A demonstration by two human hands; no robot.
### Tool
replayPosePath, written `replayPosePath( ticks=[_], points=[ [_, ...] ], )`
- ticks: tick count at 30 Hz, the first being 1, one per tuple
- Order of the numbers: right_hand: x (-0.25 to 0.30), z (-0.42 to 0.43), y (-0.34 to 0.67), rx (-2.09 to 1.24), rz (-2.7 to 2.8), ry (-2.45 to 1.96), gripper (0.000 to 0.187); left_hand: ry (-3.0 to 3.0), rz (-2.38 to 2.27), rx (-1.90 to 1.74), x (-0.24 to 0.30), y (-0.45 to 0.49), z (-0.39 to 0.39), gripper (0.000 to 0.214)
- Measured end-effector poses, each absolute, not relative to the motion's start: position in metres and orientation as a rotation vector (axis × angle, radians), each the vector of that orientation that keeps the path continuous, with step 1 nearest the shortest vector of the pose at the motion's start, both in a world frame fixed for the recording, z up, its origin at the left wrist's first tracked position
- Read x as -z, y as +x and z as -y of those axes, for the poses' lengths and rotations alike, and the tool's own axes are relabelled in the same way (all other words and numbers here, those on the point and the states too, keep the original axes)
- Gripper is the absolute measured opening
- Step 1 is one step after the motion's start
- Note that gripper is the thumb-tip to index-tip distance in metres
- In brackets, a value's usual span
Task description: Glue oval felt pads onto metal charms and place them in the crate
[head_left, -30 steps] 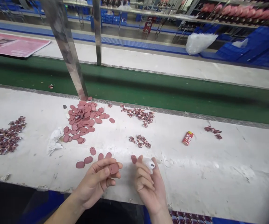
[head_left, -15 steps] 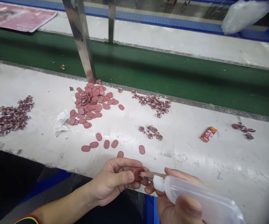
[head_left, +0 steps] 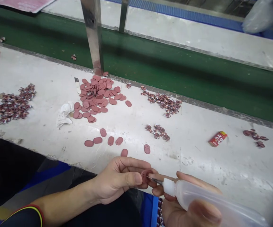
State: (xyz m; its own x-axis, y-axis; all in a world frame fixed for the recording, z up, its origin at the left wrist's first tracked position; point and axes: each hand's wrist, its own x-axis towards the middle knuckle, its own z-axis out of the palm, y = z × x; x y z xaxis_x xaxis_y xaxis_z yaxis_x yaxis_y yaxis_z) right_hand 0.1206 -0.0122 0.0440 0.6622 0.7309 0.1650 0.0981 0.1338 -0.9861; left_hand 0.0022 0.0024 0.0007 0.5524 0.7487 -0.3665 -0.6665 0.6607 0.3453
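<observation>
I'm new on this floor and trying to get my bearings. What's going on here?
A person pinches a pink oval piece in their left hand. Their right hand holds a clear plastic squeeze bottle, its metal needle tip pointing at the piece. On the white workbench beyond lie a heap of the same ovals, a few loose ones, and clusters of small dark-red-and-silver pieces.

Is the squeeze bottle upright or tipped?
Tipped: the squeeze bottle lies sideways in the right hand, needle tip aimed at the pink disc in the left hand.
</observation>
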Motion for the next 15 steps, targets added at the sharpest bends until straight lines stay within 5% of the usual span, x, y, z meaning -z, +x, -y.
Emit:
replayPosePath(
  ticks=[15],
  points=[
    [-0.0460, 0.0168, 0.1160, -0.628, 0.919, -1.469, 0.027, 0.144, -0.517, -0.833, 0.0003, 0.0006, -0.0012, 0.037]
  ],
)
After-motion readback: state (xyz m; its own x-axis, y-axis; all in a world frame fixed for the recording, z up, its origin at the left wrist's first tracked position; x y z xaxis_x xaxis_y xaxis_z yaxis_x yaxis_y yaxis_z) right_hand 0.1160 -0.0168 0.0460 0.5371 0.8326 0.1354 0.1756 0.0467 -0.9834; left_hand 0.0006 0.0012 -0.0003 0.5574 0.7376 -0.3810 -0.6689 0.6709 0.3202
